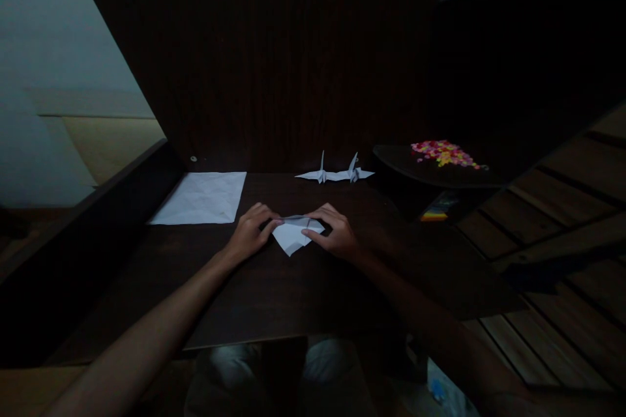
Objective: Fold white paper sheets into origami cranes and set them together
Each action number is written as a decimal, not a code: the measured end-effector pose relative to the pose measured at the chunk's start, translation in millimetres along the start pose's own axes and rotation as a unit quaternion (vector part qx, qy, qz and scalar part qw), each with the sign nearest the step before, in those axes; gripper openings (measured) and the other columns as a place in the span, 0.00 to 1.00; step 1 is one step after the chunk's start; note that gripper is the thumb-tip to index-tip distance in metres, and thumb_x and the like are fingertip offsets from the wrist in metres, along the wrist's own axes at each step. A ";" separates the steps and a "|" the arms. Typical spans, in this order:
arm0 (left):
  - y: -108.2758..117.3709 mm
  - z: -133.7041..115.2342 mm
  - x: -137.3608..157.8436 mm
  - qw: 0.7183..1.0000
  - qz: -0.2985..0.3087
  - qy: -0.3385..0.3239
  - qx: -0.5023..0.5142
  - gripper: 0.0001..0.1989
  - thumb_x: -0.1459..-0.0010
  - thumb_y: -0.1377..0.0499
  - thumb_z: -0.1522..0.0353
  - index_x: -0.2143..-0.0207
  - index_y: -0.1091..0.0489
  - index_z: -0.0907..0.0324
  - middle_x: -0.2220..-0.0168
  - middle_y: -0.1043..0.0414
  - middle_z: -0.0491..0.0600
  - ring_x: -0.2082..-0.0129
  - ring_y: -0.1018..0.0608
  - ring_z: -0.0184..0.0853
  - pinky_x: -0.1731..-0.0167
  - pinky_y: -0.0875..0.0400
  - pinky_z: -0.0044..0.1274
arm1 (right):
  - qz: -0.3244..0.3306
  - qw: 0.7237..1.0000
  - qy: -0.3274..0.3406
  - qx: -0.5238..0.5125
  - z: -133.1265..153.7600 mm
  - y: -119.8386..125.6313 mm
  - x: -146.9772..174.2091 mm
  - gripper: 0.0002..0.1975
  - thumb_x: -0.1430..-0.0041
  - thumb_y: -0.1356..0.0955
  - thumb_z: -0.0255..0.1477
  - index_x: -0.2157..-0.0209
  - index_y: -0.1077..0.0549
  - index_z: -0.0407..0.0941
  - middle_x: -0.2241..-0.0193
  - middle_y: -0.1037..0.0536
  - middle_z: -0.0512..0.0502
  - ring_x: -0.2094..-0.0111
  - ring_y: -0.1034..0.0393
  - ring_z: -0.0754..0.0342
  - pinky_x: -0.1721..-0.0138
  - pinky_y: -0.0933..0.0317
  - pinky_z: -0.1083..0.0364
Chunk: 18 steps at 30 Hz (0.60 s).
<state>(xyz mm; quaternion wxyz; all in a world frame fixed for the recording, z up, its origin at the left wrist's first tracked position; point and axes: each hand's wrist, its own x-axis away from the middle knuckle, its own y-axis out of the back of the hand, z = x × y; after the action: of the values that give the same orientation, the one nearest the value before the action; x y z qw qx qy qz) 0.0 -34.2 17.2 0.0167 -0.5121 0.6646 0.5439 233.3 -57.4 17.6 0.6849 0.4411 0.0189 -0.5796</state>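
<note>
A partly folded sheet of white paper [291, 234] lies on the dark desk between my hands, one corner pointing toward me. My left hand [252, 229] pinches its upper left edge with thumb and fingers. At the right edge, my right hand [333, 229] grips the paper, its thumb on top and its fingers along the far side. Beyond my hands stand two folded white paper cranes [355, 172], side by side near the back panel. To the left lies a creased flat sheet of white paper [200, 199].
A dark desk [235, 313] carries the work, with a tall back panel [274, 65] behind and a raised side board [88, 234] at left. On a rounded shelf [391, 159] at right sits a pile of small colourful pieces [447, 153]. Wooden slats [577, 319] show at far right.
</note>
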 end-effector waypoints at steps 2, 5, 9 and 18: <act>2.0 0.9 0.6 0.998 -0.025 -0.044 -0.033 0.08 0.39 0.47 0.68 0.66 0.30 0.60 0.69 0.28 0.51 0.67 0.29 0.35 0.65 0.33 0.29 | -0.001 0.998 0.043 0.055 -0.5 0.4 0.5 0.11 0.46 0.31 0.32 0.60 0.25 0.46 0.63 0.23 0.43 0.61 0.33 0.47 0.55 0.41 0.46; 4.6 0.7 1.4 0.987 -0.061 -0.123 -0.085 0.07 0.40 0.48 0.73 0.63 0.30 0.61 0.68 0.28 0.52 0.69 0.31 0.34 0.68 0.34 0.28 | -0.055 0.989 0.104 0.089 -2.6 -1.1 0.9 0.09 0.45 0.33 0.28 0.60 0.26 0.46 0.65 0.22 0.44 0.64 0.32 0.49 0.59 0.40 0.47; 8.3 -3.6 1.4 0.968 -0.106 -0.197 -0.114 0.11 0.41 0.48 0.77 0.57 0.32 0.62 0.68 0.28 0.52 0.69 0.30 0.34 0.70 0.34 0.27 | -0.148 0.963 0.198 0.109 -6.2 -1.6 2.3 0.08 0.46 0.34 0.20 0.67 0.26 0.46 0.71 0.22 0.47 0.70 0.32 0.53 0.66 0.41 0.51; 15.9 1.9 -4.0 0.942 0.023 -0.259 -0.211 0.12 0.37 0.52 0.74 0.57 0.31 0.61 0.70 0.28 0.51 0.71 0.31 0.33 0.70 0.36 0.27 | 0.001 0.947 0.219 0.236 -15.5 5.9 1.9 0.09 0.44 0.36 0.20 0.68 0.26 0.45 0.68 0.23 0.45 0.66 0.35 0.51 0.65 0.43 0.51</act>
<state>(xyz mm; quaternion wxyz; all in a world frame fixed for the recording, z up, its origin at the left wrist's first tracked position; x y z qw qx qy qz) -10.2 -32.0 29.9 0.0672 -0.3303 0.5190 0.7855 246.2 -49.6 10.6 0.5407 0.7064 0.0312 -0.4557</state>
